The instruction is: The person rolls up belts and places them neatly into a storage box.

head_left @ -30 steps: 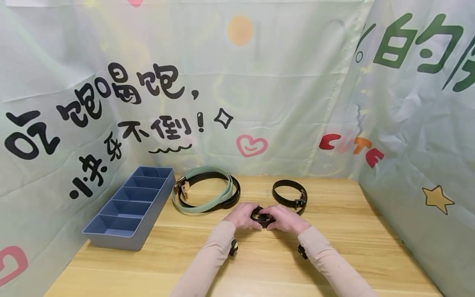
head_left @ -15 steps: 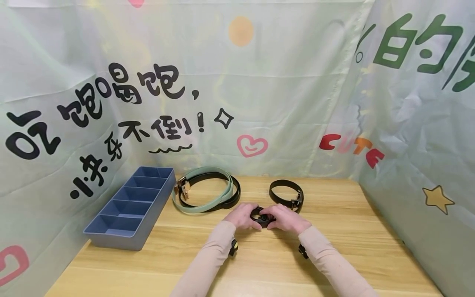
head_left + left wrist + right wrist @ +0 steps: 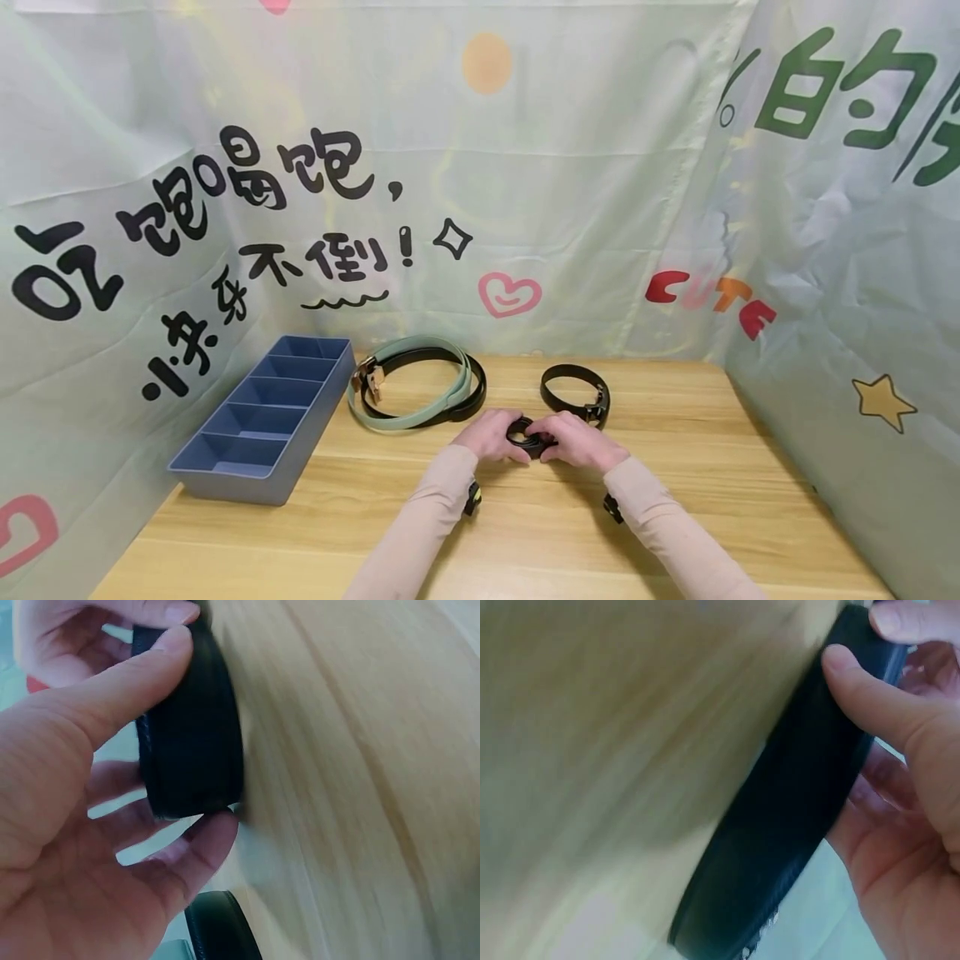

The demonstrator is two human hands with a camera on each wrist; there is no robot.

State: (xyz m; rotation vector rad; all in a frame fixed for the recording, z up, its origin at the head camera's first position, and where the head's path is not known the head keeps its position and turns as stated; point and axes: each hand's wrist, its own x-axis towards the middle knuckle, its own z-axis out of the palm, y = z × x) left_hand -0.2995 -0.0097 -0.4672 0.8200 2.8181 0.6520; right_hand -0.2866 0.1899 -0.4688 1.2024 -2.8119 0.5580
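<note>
A black belt is partly wound into a small coil (image 3: 535, 451) at the middle of the table. My left hand (image 3: 493, 437) grips the coil's left side, thumb along the near face. From the right, my right hand (image 3: 581, 442) holds the other side, its fingers reaching to the coil's top. The wide black strap (image 3: 193, 727) stands on edge between thumb and fingers in the left wrist view. In the right wrist view the thumb presses the strap (image 3: 780, 802). Behind the right hand, the belt's loose loop (image 3: 553, 401) with its dark buckle (image 3: 597, 412) lies on the wood.
At the back left lie a mint-green belt (image 3: 405, 423) and another black belt (image 3: 478, 396), looped together. Left of them stands a blue-grey tray (image 3: 300, 450) with several compartments. Printed cloth (image 3: 585, 208) walls off the back and sides of the wooden table (image 3: 525, 550).
The loose loop with the buckle has slid a little to the left behind my right hand. Both hands keep their hold on the coil in almost the same place.
</note>
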